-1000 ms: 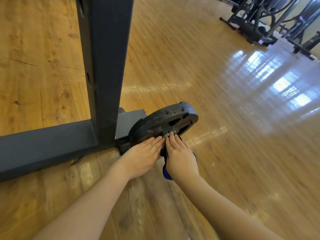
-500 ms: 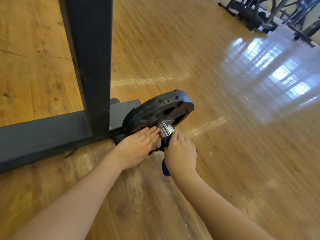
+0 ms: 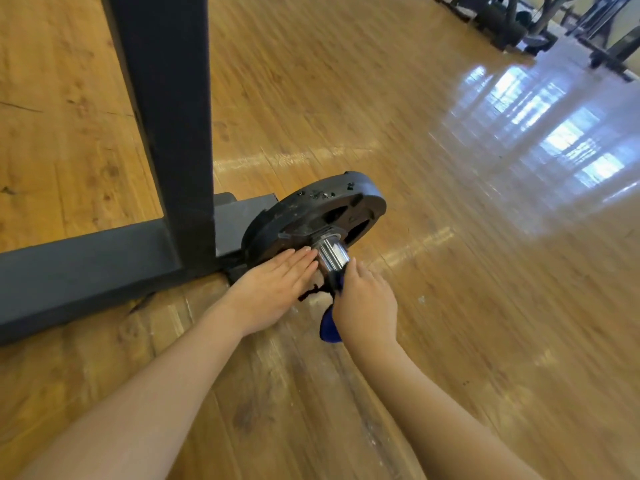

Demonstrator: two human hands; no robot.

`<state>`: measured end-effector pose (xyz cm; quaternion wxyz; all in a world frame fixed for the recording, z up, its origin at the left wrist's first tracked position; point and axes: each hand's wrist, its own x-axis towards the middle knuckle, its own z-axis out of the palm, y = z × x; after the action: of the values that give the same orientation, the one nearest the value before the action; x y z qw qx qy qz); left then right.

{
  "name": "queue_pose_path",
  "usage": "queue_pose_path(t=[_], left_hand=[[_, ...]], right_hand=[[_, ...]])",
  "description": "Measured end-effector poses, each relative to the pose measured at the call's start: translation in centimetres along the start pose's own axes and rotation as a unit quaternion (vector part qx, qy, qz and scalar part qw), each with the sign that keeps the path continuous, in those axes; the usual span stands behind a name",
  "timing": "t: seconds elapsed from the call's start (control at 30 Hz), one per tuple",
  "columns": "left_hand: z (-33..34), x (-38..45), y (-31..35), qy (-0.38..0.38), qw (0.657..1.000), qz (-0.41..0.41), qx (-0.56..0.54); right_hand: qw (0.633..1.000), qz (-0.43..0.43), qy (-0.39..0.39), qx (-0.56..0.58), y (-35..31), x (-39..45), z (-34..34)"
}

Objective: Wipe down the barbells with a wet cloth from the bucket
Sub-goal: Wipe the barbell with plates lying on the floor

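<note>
Low over a glossy orange-brown wooden plank floor (image 3: 433, 140), beside the foot of a dark grey square-tube steel rack frame (image 3: 162, 133). Black round cast-iron weight plate (image 3: 311, 216) standing on edge at the frame's base, with the short shiny chrome barbell sleeve end (image 3: 331, 254) poking out of its centre towards the camera. Left hand (image 3: 273, 289) laid flat, fingers straight and together, fingertips pressed against the lower face of the plate just left of the chrome end. Right hand (image 3: 367, 306) curled round a dark blue cloth (image 3: 329, 327), holding it bunched against the underside and tip of the chrome sleeve; a fold of blue hanging below the palm towards the floor, a frayed black thread or edge (image 3: 310, 292) trailing between the two hands. Hands close side by side, nearly touching, both bare forearms reaching in from the bottom edge. Far off at top right, blurred dark gym machines (image 3: 540, 19) standing on the floor, with bright window reflections (image 3: 568, 133) spread across the boards.
</note>
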<state>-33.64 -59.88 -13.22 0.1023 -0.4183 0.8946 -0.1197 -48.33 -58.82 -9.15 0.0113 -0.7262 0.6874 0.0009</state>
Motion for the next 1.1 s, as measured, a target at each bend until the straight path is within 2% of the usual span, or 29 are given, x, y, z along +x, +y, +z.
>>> queue_pose_path(t=[0.07, 0.13, 0.2, 0.3, 0.37, 0.53, 0.63, 0.77, 0.87, 1.1], left_hand=[[0.3, 0.0, 0.2, 0.022, 0.999, -0.016, -0.028], [0.8, 0.5, 0.3, 0.078, 0.996, -0.021, -0.041], [0.6, 1.4, 0.7, 0.135, 0.99, 0.002, -0.034], [-0.6, 3.2, 2.0, 0.159, 0.984, 0.075, -0.04], [-0.9, 4.1, 3.1, 0.156, 0.982, 0.094, -0.042], [0.2, 4.6, 3.5, 0.168, 0.982, 0.076, -0.045], [0.3, 4.8, 3.5, 0.156, 0.982, 0.094, -0.05], [0.6, 5.3, 3.6, 0.203, 0.967, 0.105, -0.111], [0.4, 5.4, 3.2, 0.248, 0.958, 0.113, -0.089], [-0.2, 5.2, 3.0, 0.234, 0.961, 0.108, -0.099]], right_hand=[[0.996, -0.018, 0.061, 0.069, 1.8, -2.7, 0.4], [0.982, 0.016, 0.121, 0.142, 3.3, -5.1, 1.9], [0.976, 0.083, 0.113, 0.166, 3.9, -6.4, 3.4], [0.974, 0.128, 0.05, 0.178, 3.7, -5.8, 3.0], [0.977, 0.155, 0.002, 0.149, 3.3, -4.4, 2.4], [0.987, 0.124, -0.021, 0.096, 5.0, -6.5, 2.5], [0.99, 0.119, -0.043, 0.07, 6.0, -7.8, 2.2], [0.99, 0.121, -0.051, 0.06, 3.9, -5.2, 1.1], [0.99, 0.125, -0.038, 0.042, 2.9, -4.0, 1.1], [0.992, 0.115, -0.018, 0.044, 3.9, -5.6, 1.1]])
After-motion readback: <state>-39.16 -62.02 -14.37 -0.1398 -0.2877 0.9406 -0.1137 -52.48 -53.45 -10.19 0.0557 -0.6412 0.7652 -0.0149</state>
